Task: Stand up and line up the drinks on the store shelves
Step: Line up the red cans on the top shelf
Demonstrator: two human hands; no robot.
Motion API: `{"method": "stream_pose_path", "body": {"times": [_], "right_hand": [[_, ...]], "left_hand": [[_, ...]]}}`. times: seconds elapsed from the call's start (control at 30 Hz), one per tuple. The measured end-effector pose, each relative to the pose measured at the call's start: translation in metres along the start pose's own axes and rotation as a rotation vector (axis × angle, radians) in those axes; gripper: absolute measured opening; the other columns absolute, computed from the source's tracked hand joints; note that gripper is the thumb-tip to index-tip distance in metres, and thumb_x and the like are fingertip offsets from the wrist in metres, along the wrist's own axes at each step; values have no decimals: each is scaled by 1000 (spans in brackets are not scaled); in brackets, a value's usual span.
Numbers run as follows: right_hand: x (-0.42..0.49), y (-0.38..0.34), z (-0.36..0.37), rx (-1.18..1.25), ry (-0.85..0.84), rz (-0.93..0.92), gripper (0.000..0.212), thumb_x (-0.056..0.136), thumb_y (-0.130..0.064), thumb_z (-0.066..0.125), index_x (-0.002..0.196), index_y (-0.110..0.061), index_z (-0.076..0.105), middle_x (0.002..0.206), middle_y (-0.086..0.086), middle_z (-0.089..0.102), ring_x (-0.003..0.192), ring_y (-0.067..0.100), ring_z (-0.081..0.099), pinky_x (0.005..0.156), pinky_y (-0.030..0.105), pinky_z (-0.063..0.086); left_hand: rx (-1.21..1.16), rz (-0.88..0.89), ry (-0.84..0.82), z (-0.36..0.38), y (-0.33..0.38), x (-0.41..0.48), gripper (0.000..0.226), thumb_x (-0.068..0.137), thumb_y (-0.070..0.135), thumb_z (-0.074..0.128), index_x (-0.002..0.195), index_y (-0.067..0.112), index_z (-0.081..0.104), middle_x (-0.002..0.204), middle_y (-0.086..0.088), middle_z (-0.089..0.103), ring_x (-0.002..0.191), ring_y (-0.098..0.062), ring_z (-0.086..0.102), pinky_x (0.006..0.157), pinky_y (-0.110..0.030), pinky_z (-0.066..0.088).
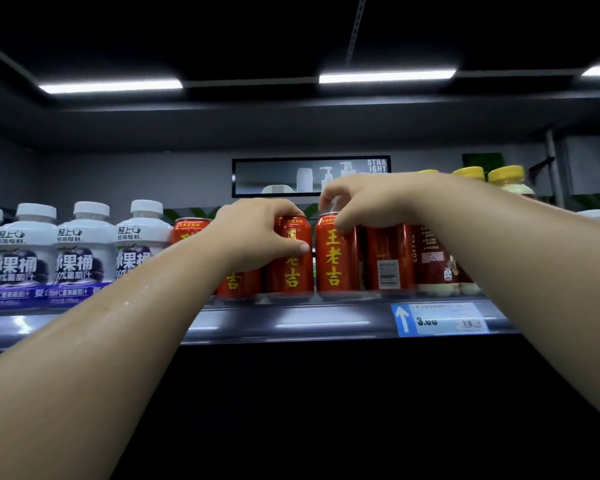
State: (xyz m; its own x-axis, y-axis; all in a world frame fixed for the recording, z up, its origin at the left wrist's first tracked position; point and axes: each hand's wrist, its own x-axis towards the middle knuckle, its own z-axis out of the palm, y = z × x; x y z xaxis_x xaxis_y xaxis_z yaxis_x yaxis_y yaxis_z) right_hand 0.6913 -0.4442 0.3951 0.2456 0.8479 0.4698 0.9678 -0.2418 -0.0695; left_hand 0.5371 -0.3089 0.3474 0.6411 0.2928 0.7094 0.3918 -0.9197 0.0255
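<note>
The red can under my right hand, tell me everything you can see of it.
The red can looks like glossy metal, with three yellow characters running down its front. It stands upright at the front of the shelf, label facing out. The right hand grips its top. A narrow gap separates it from the neighbouring can in the left hand.

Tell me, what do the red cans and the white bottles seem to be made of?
Red cans: likely thin metal with a glossy printed coat; light streaks run down their sides. White bottles: probably opaque plastic with a soft sheen; moulded caps and wrapped labels suggest it.
</note>
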Motion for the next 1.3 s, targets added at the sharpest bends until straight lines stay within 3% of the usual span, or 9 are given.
{"method": "stream_pose_path", "body": {"times": [0.17,0.43,0.53,0.77,0.9,0.97,1.03,1.1,1.3], "right_hand": [[-2,-5,4,-123,15,17,48,88,-65,59,125,-34,61,115,-7,62,105,16,59,92,36,49],[1,-2,14,-134,139,-20,40,90,-61,60,102,-23,56,101,-4,62,89,12,57,72,33,44],[-1,-3,11,-162,84,-10,42,89,-64,57,104,-24,55,107,-3,63,93,15,59,80,36,49],[-26,16,-18,-97,74,17,47,86,-68,60,120,-35,60,121,-8,63,93,8,58,83,35,47],[-28,33,-15,-257,73,34,56,87,-67,59,133,-36,56,133,-5,61,111,18,56,95,37,44],[-24,35,-11,-362,101,-2,54,88,-68,55,134,-39,56,132,-4,63,124,20,52,110,42,34],[-21,36,-12,-455,123,-17,51,93,-66,49,136,-40,54,134,-5,62,136,21,45,122,53,1],[-20,38,-13,-543,99,26,51,96,-66,40,139,-40,52,136,-6,60,143,20,37,116,58,-22],[-17,43,-8,-558,72,61,53,97,-69,30,119,-33,62,111,-8,66,129,21,51,118,59,-10]], "left_hand": [[-13,25,-14,-3,-1,1,54,79,62,68,128,42,54,117,12,61,108,-15,58,91,-37,52],[-4,63,-3,-4,-2,1,55,79,60,69,128,40,55,107,16,56,102,-11,54,86,-31,49],[10,71,-41,-7,1,2,57,80,59,69,130,38,55,106,16,55,101,-9,54,82,-27,45],[98,95,-40,-5,18,11,71,79,65,66,140,36,47,137,8,56,122,-17,52,100,-40,46],[89,124,-41,5,35,23,76,76,72,63,141,40,42,134,7,58,121,-18,54,99,-44,47],[152,140,-36,11,43,26,73,74,78,58,137,44,44,130,9,60,117,-18,56,96,-44,47],[243,156,-21,16,49,27,69,73,82,54,131,45,46,124,12,62,113,-17,57,91,-40,45],[288,151,-11,17,52,29,67,73,82,54,128,44,50,120,12,64,112,-17,57,86,-38,41],[201,137,-33,12,54,29,66,71,76,64,127,41,54,116,10,65,107,-18,58,92,-40,49]]}}
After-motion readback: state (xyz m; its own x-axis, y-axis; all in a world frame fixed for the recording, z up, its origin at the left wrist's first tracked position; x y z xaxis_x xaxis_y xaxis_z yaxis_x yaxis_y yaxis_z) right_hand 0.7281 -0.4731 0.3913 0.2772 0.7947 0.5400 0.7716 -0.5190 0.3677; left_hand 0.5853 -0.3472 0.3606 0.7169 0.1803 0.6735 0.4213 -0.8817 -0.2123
